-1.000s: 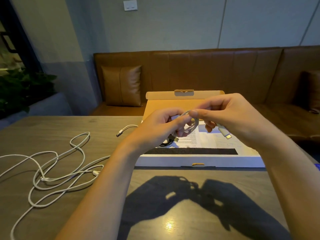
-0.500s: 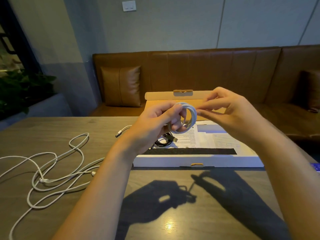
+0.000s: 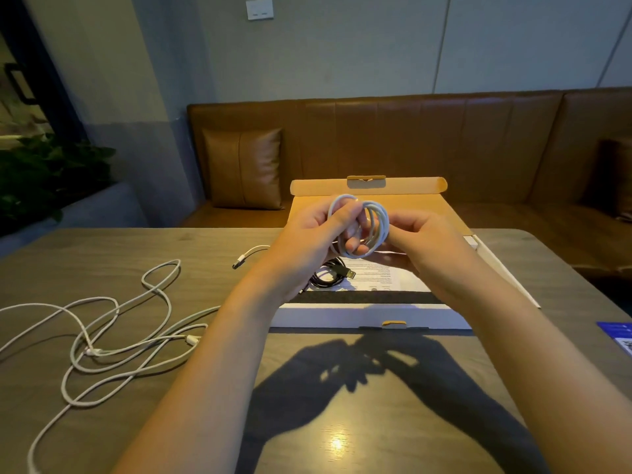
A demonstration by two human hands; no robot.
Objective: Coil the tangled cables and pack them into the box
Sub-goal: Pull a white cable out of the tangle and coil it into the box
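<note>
A small coil of white cable is held up above the open flat box. My left hand grips the coil with its fingers through the loops. From the right, my right hand pinches the coil's edge. Inside the box a coiled black USB cable lies on a printed sheet. A tangle of loose white cables sprawls over the wooden table at the left. One white plug end lies near the box's left side.
The box's cardboard lid stands open at the far side. A brown leather bench with a cushion runs behind the table. A blue card lies at the right table edge. Plants stand at the far left.
The white cable went from being wound between both hands to a finished coil, now raised slightly. My right hand moved in and took hold of the coil's right edge.
</note>
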